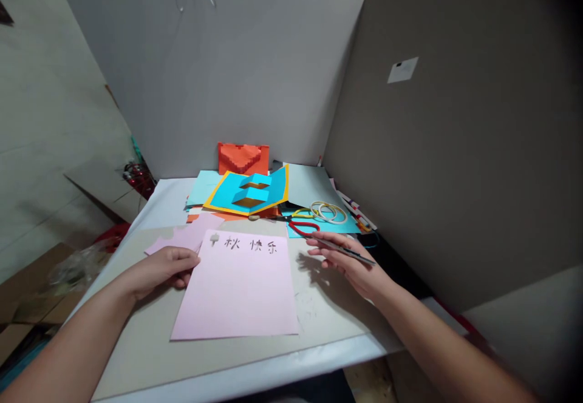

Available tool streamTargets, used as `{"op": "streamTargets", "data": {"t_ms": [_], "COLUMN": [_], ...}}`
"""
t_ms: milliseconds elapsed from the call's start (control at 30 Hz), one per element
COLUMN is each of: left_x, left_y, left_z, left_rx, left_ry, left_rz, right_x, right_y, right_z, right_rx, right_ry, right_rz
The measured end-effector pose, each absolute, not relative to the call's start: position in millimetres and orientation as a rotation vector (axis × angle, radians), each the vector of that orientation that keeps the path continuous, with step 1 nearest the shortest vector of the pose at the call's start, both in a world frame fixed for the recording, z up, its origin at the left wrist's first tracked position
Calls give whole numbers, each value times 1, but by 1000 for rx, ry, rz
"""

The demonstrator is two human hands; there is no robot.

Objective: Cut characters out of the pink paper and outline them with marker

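A pink sheet of paper (241, 294) lies on the table, with a row of dark Chinese characters (250, 244) along its top. The leftmost character looks like a cut-out with grey showing through. My left hand (168, 266) is closed on the sheet's left edge, thumb on top. To the right of the sheet, my right hand (344, 260) is raised a little over the table, holding a slim grey pen-like tool (348, 251); its exact kind is not clear. Beyond my left hand lies a jagged-edged pink paper piece (175, 237), partly under the sheet.
Behind the sheet stands an open blue-and-yellow pop-up card (252, 192), with an orange card (243, 159) upright further back. Red-handled scissors (304, 228), yellow-handled scissors (303, 213) and pale rings (328, 212) lie at right. Grey panels (218, 75) enclose the back and right side.
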State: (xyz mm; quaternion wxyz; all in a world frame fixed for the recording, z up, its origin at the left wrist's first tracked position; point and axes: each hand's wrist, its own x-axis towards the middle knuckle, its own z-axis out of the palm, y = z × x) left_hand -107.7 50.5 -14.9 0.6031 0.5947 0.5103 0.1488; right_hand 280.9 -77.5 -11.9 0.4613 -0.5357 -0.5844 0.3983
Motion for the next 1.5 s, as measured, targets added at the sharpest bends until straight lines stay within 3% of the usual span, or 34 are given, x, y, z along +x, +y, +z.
{"op": "streamTargets", "data": {"t_ms": [233, 900, 1500], "left_x": [-110, -111, -115], "left_y": [51, 54, 54], "left_z": [-19, -19, -21], "left_rx": [1401, 1430, 1420], "left_ry": [1193, 1182, 1175], "left_rz": [339, 307, 298], "right_x": [279, 275, 279], "right_y": [-76, -77, -80], "right_z": [-14, -37, -30], "right_rx": [-1005, -1340, -1145], "right_ry": [-1109, -1185, -890], "right_rz": [1246, 1154, 1418]}}
